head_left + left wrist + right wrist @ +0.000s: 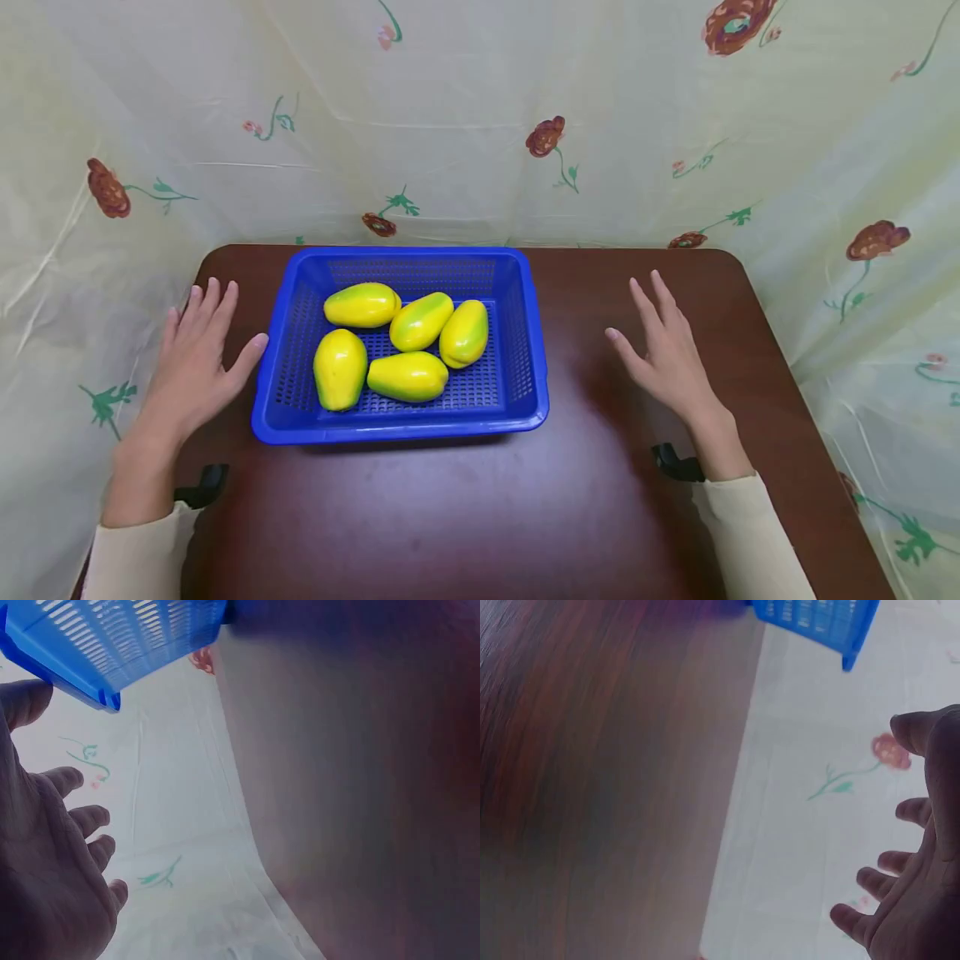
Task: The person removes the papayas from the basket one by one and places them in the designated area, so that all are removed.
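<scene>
On the table, taking the basket as your landmark:

Basket: your blue basket (525, 333) sits on the dark brown table (465, 517), toward its far edge and a little left of its middle. The walls and floor are perforated. In the left wrist view a corner of the basket (112, 645) shows above your thumb; in the right wrist view a smaller corner (817, 619) shows at the top.

Fruit: five yellow-green fruits lie inside the basket. One (362, 304) lies at the far left, two more (421, 321) (464, 333) lean side by side to its right, one (340, 368) stands lengthwise at the near left, and one (407, 376) lies across the near middle. They touch or nearly touch one another.

Left hand: your left hand (197, 362) is just left of the basket, fingers straight and spread, holding nothing. The thumb points at the basket's left wall, very near it; you cannot tell whether it touches. The left wrist view shows the same spread fingers (64, 780).

Right hand: your right hand (667, 354) is well to the right of the basket, palm toward it, fingers straight and spread, holding nothing.

Backdrop: a pale yellow sheet (480, 117) printed with red flowers hangs behind the basket and along both sides of the table.
</scene>
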### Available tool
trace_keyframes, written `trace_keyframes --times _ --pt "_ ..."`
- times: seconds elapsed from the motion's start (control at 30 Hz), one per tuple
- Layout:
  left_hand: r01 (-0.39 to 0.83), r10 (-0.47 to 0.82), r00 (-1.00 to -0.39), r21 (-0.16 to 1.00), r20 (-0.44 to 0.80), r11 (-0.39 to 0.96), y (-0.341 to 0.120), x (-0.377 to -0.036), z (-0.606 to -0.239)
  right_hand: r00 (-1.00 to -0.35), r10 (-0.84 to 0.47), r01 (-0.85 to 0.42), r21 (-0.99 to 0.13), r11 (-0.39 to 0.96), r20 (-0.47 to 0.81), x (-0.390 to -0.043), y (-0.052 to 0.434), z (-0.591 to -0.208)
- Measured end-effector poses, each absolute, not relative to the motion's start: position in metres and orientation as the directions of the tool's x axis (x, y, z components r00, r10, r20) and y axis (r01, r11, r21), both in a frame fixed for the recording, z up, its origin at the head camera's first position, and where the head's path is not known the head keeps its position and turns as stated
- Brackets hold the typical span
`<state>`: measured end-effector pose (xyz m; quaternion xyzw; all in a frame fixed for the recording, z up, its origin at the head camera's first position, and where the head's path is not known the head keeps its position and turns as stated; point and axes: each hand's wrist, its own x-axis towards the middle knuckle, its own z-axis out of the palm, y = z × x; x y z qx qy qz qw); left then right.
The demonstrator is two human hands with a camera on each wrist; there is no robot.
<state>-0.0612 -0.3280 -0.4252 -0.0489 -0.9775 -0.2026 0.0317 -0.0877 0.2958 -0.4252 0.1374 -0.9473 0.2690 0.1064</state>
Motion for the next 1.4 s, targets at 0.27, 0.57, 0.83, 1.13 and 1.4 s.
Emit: trace_keyframes --times 0.27,0.57,0.83,1.13,1.4 --pt "0.14 0.107 -0.989 0.396 0.103 0.908 -0.318 -0.065 -0.419 -0.945 -0.231 -0.318 -0.489 0.812 0.231 -0.085 0.279 -0.415" --pt "0.218 0.139 -0.97 0.456 0.201 0.863 -0.311 -0.062 -0.42 -0.913 -0.314 -0.403 -0.458 0.792 0.26 -0.089 0.26 -0.405" --pt "0.186 0.122 -0.979 0.486 0.161 0.854 -0.307 -0.063 -0.422 -0.861 -0.409 -0.506 -0.432 0.747 0.301 -0.092 0.237 -0.394" --pt "0.199 0.134 -0.979 0.549 0.156 0.812 -0.296 -0.067 -0.424 -0.864 -0.448 -0.501 -0.46 0.733 0.228 -0.088 0.217 -0.38" --pt "0.17 0.12 -0.985 0.578 0.124 0.798 -0.295 -0.065 -0.423 -0.825 -0.532 -0.551 -0.482 0.681 0.191 -0.092 0.194 -0.365"
